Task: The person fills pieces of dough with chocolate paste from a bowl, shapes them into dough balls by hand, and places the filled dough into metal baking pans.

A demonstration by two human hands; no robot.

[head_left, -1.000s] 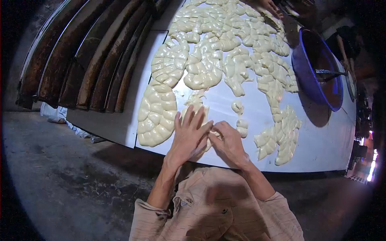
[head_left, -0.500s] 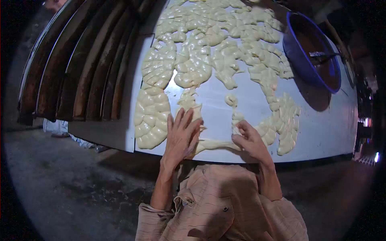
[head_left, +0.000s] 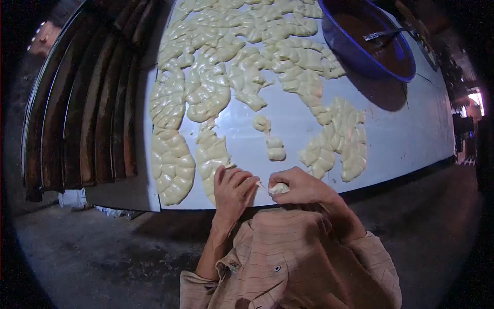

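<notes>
Pale, glossy dough lies in lumpy, dimpled sheets on the white tabletop. My right hand (head_left: pixel 303 188) is closed around a small lump of dough (head_left: pixel 279 189) at the table's near edge. Just left of it, my left hand (head_left: pixel 234 194) has its fingers bent together over the lower end of a dough strip (head_left: pixel 212 149). A thin pale wisp of dough (head_left: pixel 260 184) shows at its fingertips; what lies beneath the palm is hidden. Ahead of both hands sits a short knobbly dough piece (head_left: pixel 276 149), joined to a round blob (head_left: pixel 261 123).
At the far right of the white table (head_left: pixel 303 121) stands a blue basin (head_left: pixel 342 54) of brown liquid, a dark-handled tool (head_left: pixel 385 34) resting in it. Long dark troughs (head_left: pixel 85 113) are stacked beside the table's left edge. More dough (head_left: pixel 352 139) lies to the right.
My right hand has moved left toward the left hand and now grips a dough lump. The stretched dough band between the hands is gone. The view has shifted.
</notes>
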